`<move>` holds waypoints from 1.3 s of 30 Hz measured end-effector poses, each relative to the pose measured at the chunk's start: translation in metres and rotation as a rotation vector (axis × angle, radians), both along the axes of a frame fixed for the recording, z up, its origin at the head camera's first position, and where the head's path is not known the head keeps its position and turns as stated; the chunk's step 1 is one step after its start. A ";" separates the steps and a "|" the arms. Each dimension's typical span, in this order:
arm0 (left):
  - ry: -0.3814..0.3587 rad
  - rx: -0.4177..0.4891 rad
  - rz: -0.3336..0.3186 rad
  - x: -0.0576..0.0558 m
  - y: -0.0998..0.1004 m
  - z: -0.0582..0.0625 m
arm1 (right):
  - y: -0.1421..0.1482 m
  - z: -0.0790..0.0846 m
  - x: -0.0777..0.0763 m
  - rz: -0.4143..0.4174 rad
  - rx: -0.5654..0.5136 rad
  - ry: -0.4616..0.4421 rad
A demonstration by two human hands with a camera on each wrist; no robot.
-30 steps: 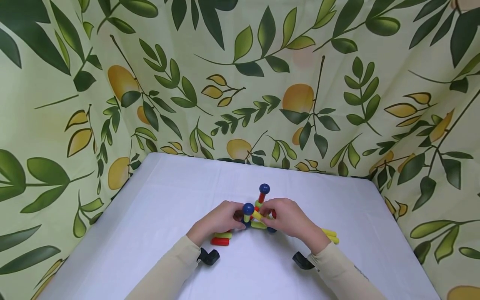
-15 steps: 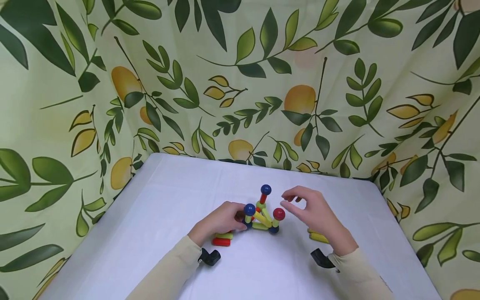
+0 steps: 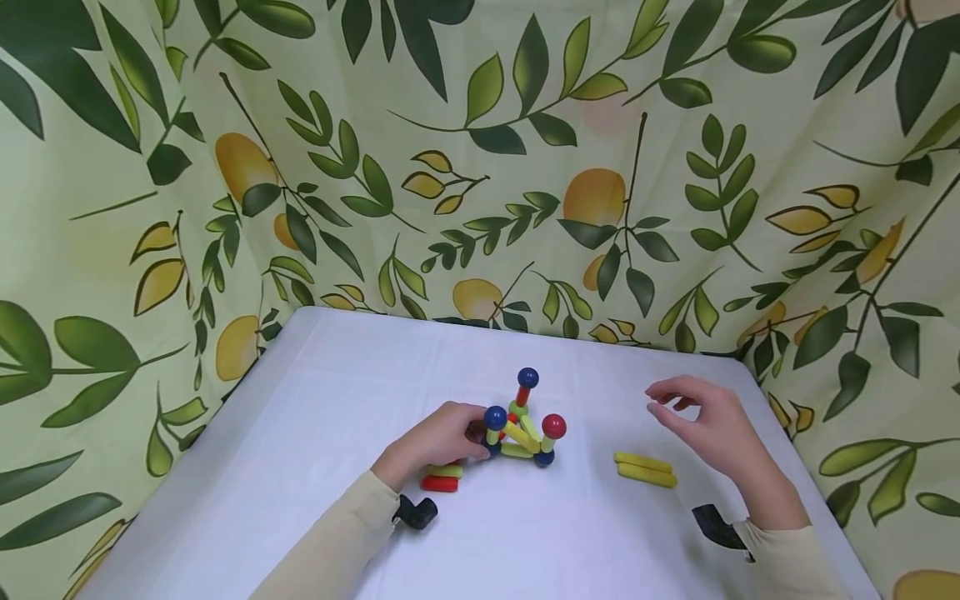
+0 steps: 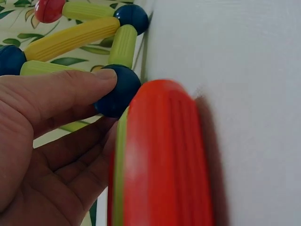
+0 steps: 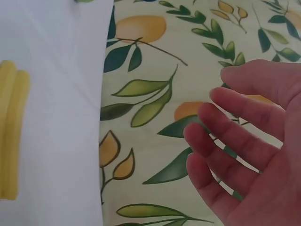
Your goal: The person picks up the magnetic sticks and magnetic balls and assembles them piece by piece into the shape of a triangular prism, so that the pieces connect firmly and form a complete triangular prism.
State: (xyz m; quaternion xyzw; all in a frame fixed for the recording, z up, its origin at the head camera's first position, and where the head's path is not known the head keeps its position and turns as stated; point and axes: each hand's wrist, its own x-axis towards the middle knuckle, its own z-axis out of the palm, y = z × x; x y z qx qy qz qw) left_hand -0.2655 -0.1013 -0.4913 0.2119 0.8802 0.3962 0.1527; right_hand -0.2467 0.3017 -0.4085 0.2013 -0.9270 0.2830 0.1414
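Observation:
A small frame of magnetic sticks and balls stands on the table, with blue balls at its front base corners. My left hand (image 3: 438, 437) pinches the front-left base ball, a blue ball (image 4: 126, 92), between thumb and fingers. Above it a short green stick carries another blue ball (image 3: 496, 417). A red ball (image 3: 554, 426) tops the front-right upright, and a red stick (image 3: 522, 397) with a blue ball on top rises at the back. One yellow stick (image 3: 522, 437) slants across the front. My right hand (image 3: 708, 425) hovers off to the right, fingers loosely bent, holding nothing.
Two yellow sticks (image 3: 647, 475) lie side by side between the frame and my right hand. Close to my left wrist lie a red stick (image 3: 440, 483) and a green stick (image 3: 446, 471). Leaf-patterned cloth (image 3: 480, 208) surrounds the white table (image 3: 525, 533).
My right hand has let go of the slanting yellow stick and moved away to the right, past the two loose yellow sticks. The left hand keeps its hold on the blue ball.

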 end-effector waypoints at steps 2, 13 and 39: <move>0.011 -0.006 0.001 -0.001 -0.006 0.003 | 0.002 -0.005 0.001 0.005 -0.001 -0.023; 0.013 -0.093 -0.010 0.007 -0.052 0.024 | -0.033 -0.040 0.005 0.033 -0.063 -0.236; 0.105 -0.172 -0.046 0.003 -0.058 0.011 | -0.105 -0.098 0.001 0.077 -0.207 -0.442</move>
